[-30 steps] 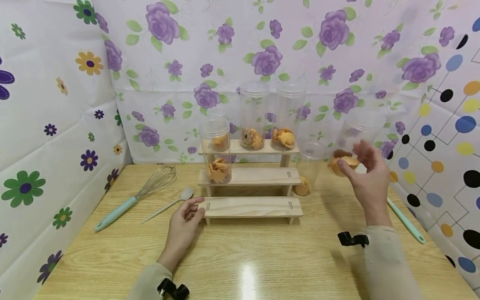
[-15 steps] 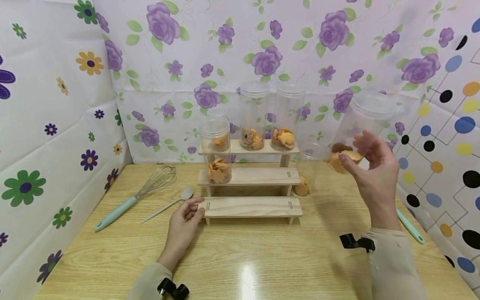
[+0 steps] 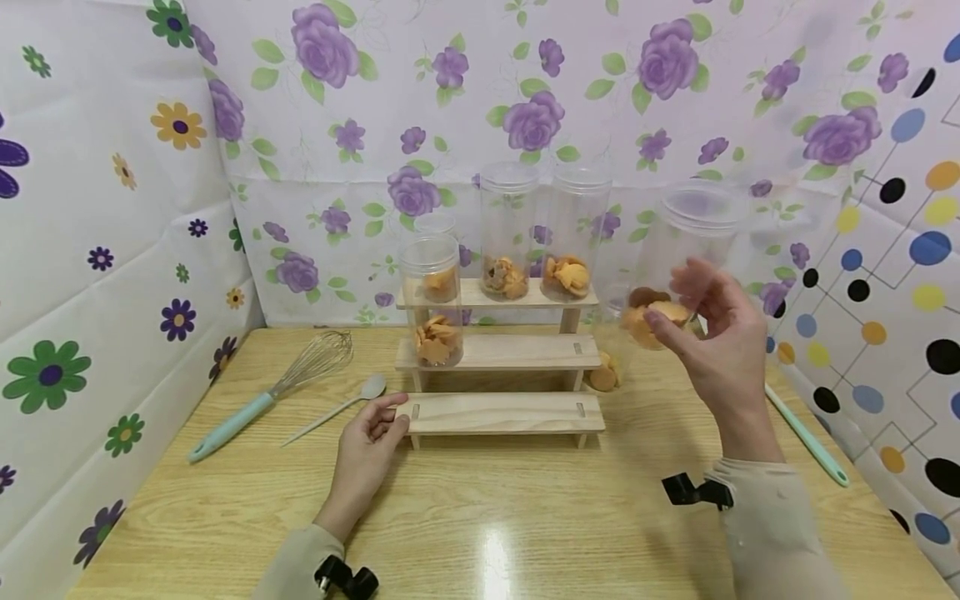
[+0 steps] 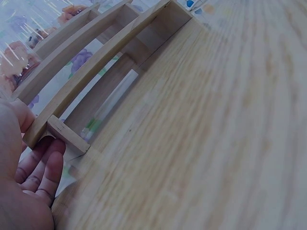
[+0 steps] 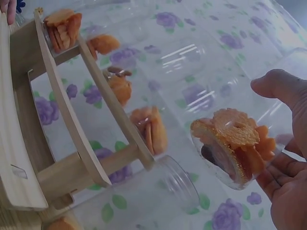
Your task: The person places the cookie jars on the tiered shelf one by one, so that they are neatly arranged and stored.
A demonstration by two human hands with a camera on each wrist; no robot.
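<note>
A clear lidded jar (image 3: 693,246), with orange scalloped cookies and a brown piece at its bottom, is held in the air by my right hand (image 3: 720,350). In the right wrist view its cookies (image 5: 235,127) show through the wall, thumb and fingers on opposite sides. My left hand (image 3: 365,450) grips the left end of a three-tier wooden shelf (image 3: 498,414) at its lowest step; fingers (image 4: 50,175) curl under that end in the left wrist view. One similar jar (image 3: 431,300) stands on the middle step's left end. Several jars (image 3: 510,233) line the top step.
Right of the shelf, another clear jar (image 3: 606,350) with cookies stands on the wooden table (image 3: 480,517), partly behind the held jar. A whisk (image 3: 273,396) and a grey spoon (image 3: 337,408) lie to the left. A mint-green handle (image 3: 810,437) lies near the right wall.
My right hand with the jar first rose and shifted right, then came left toward the shelf, now overlapping the jar on the table. My left hand stays on the shelf.
</note>
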